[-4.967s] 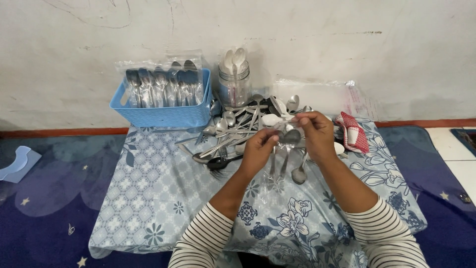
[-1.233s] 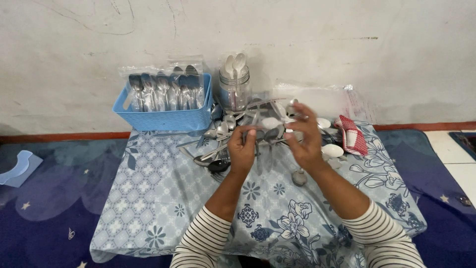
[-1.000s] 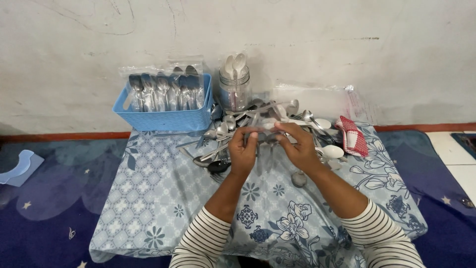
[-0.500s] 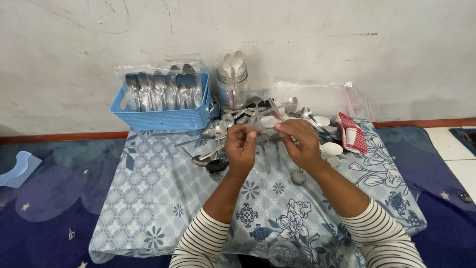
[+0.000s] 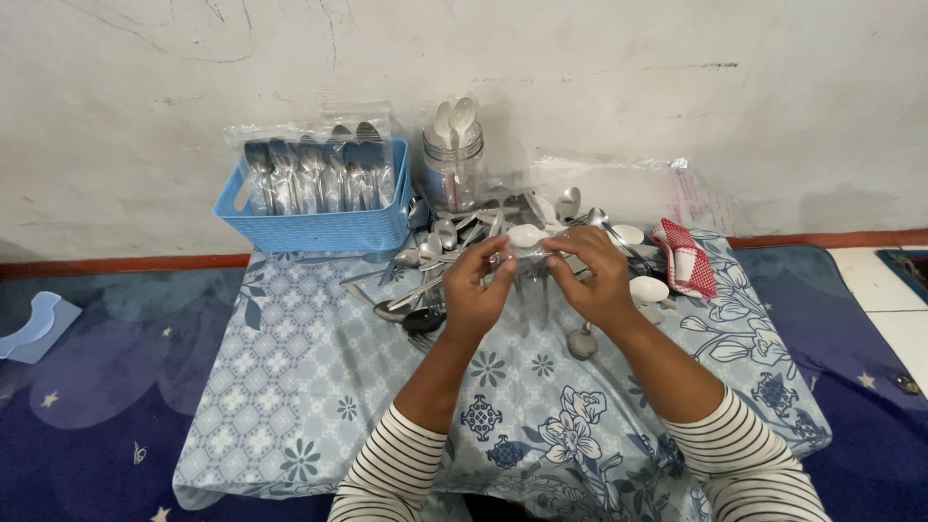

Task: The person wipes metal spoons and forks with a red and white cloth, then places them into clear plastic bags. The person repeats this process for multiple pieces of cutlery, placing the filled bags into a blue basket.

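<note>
Clear plastic is what both hands are pinching right now: a small see-through bag (image 5: 530, 253) with a few metal spoons hanging down inside it, held up over the middle of the low table (image 5: 290, 387). Left hand (image 5: 476, 290) has its fingers closed on the left side of the bag's top edge, right hand (image 5: 592, 275) is closed on the right side, thumbs facing each other, so the bag is stretched between them just above the tablecloth. Right behind the hands, on the far side, there's a messy pile of loose spoons (image 5: 440, 261) spread across the blue floral cloth, and one more spoon (image 5: 581, 340) lies near the right wrist. Far left sits a blue plastic basket (image 5: 324, 227) packed with bagged spoons standing upright, and just right of it a glass jar (image 5: 452, 169) with white spoons sticking out the top. A flat stack of empty clear bags (image 5: 619, 188) leans near the wall on the far right, with a red-and-white checked cloth (image 5: 686, 261) beside it. Both sleeves are black-and-white striped, and a dark blue starry rug (image 5: 87, 406) covers the floor around the table.
</note>
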